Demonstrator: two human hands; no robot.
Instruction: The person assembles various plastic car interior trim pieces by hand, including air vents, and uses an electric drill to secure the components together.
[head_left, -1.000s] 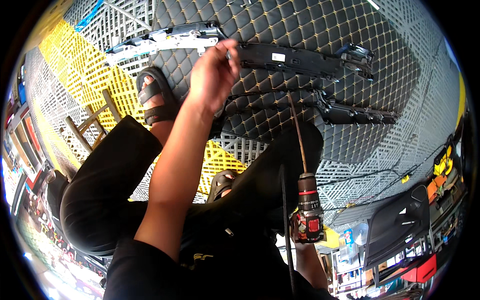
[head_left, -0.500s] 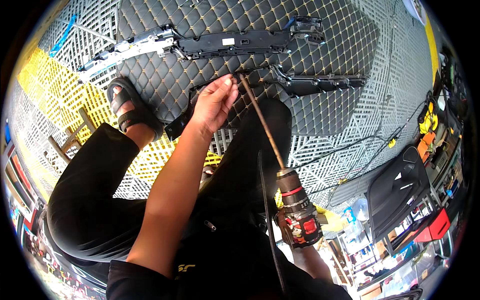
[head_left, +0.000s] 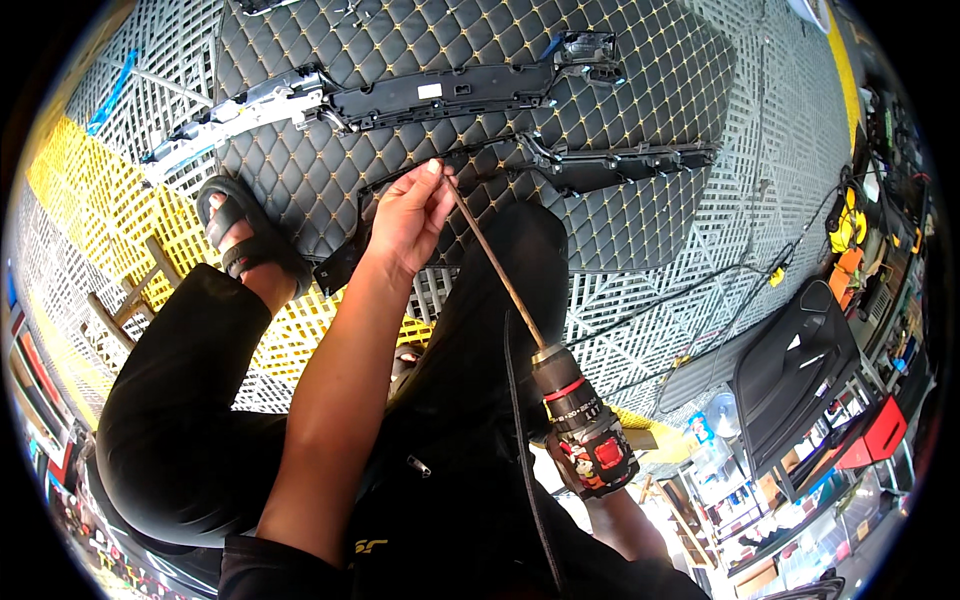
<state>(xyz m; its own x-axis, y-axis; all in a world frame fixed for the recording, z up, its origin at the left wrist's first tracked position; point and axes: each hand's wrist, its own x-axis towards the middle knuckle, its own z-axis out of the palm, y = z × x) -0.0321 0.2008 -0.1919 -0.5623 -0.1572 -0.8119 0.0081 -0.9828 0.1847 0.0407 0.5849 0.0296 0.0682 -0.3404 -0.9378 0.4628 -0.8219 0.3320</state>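
My left hand [head_left: 410, 220] is closed in a pinch, thumb against fingers, right at the tip of a long, thin, brownish screwdriver bit [head_left: 494, 254]. Anything small between those fingertips is hidden. The bit is fixed in the chuck of a cordless drill [head_left: 580, 425], which has a red ring and a patterned, red-and-white body. My right hand [head_left: 618, 510] grips the drill from below; its fingers are mostly covered by the tool. Just beyond the left fingertips lies a long black plastic trim piece [head_left: 610, 174] with metallic clips, running behind the hand toward my left.
A second trim strip [head_left: 440, 95], black with a silvery left end, lies farther off on a quilted black mat [head_left: 660, 95]. My sandaled foot [head_left: 245, 235] rests at the mat's left edge. Cables [head_left: 690, 295] cross the grey grid floor. Right stands a black door panel [head_left: 800, 370].
The bit's tip and my left fingertips, slightly apart before, now meet. The drill has moved a little to the left, and the whole view has shifted slightly.
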